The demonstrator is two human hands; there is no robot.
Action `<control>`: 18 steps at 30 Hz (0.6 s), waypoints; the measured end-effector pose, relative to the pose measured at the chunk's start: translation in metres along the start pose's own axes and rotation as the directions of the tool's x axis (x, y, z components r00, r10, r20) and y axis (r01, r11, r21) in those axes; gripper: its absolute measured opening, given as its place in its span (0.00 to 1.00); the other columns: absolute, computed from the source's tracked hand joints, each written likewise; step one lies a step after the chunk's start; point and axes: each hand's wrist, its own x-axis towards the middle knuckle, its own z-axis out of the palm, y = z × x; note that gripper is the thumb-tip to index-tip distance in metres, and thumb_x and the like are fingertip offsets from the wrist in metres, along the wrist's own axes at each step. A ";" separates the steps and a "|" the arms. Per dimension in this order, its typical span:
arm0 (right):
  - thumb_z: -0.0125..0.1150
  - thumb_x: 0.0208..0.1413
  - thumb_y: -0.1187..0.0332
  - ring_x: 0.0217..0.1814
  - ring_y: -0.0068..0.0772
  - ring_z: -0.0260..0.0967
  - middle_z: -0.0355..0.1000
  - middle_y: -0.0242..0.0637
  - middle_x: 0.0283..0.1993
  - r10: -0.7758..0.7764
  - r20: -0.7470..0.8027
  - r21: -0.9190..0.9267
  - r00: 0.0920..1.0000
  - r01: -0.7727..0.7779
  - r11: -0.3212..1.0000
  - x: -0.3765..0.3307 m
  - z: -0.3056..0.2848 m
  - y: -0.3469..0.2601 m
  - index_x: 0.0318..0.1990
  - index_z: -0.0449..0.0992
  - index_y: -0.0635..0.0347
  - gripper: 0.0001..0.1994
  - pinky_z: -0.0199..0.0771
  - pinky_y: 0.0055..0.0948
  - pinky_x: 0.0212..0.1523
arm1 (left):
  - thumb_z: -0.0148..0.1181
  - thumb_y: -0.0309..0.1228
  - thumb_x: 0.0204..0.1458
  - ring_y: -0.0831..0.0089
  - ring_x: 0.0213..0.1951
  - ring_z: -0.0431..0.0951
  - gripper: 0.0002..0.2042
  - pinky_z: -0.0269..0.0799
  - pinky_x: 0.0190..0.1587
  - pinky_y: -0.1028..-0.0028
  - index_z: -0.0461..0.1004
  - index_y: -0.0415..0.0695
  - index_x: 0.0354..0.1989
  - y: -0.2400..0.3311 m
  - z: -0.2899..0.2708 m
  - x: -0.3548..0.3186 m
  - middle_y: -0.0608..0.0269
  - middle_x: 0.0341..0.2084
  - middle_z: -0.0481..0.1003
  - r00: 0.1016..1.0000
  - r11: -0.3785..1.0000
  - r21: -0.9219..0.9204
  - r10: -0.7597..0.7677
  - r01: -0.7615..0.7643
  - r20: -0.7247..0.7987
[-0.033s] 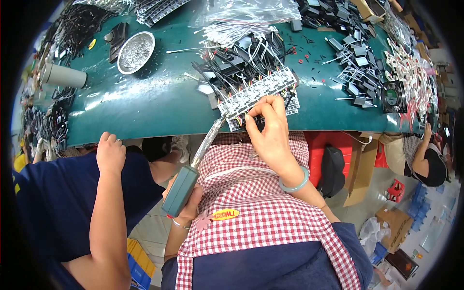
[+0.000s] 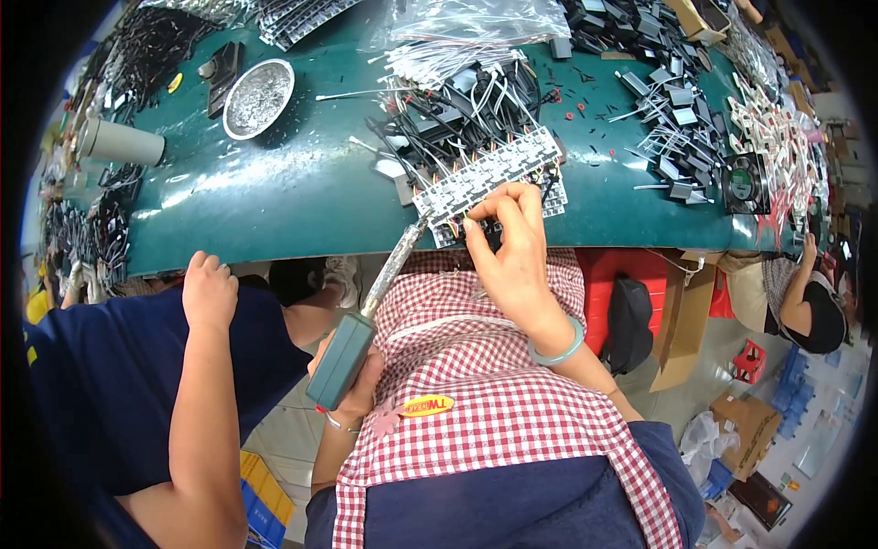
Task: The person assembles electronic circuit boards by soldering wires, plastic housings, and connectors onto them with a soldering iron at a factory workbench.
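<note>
My left hand (image 2: 358, 384) grips the teal handle of a soldering iron (image 2: 346, 352). Its metal shaft slants up to the near left corner of a white panel of small circuit boards (image 2: 489, 174) on the green table mat (image 2: 274, 192). My right hand (image 2: 510, 245), with a pale green bangle at the wrist, pinches the panel's near edge, thumb under and fingers on top. A heap of black parts with white and black wires (image 2: 457, 110) lies just behind the panel.
Another person in dark blue stands at my left, one hand (image 2: 208, 291) at the table edge. The table holds a metal bowl of solder scraps (image 2: 259, 86), a grey cup (image 2: 119, 142), plastic bags (image 2: 485, 23), more wired parts (image 2: 677, 101) and a small fan (image 2: 743, 183). A seated person (image 2: 805, 302) and cardboard boxes (image 2: 686, 311) are at right.
</note>
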 end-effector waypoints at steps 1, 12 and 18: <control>0.60 0.43 0.78 0.43 0.42 0.61 0.60 0.44 0.39 0.022 -0.019 0.027 1.000 -0.022 0.999 -0.004 0.000 -0.003 0.30 0.71 0.65 0.05 0.62 0.36 0.44 | 0.63 0.26 0.40 0.59 0.26 0.76 0.10 0.72 0.30 0.69 0.75 0.35 0.31 0.004 0.000 0.000 0.50 0.27 0.75 1.000 1.000 0.006 0.002 -0.002 -0.005; 0.62 0.39 0.80 0.39 0.39 0.61 0.62 0.42 0.37 -0.034 -0.107 0.074 0.994 0.042 0.996 -0.037 0.002 0.005 0.27 0.70 0.64 0.07 0.64 0.32 0.38 | 0.63 0.30 0.47 0.67 0.21 0.72 0.09 0.66 0.25 0.73 0.74 0.36 0.29 0.003 0.004 -0.009 0.59 0.22 0.73 0.999 1.000 -0.023 -0.006 0.005 -0.046; 0.61 0.44 0.80 0.39 0.37 0.60 0.61 0.41 0.39 -0.077 -0.203 0.021 0.976 0.083 0.996 -0.034 0.000 0.010 0.30 0.72 0.64 0.06 0.63 0.30 0.37 | 0.63 0.30 0.47 0.67 0.22 0.72 0.09 0.66 0.25 0.73 0.73 0.36 0.27 0.002 0.010 -0.007 0.59 0.21 0.72 0.998 0.998 -0.066 0.001 -0.004 -0.055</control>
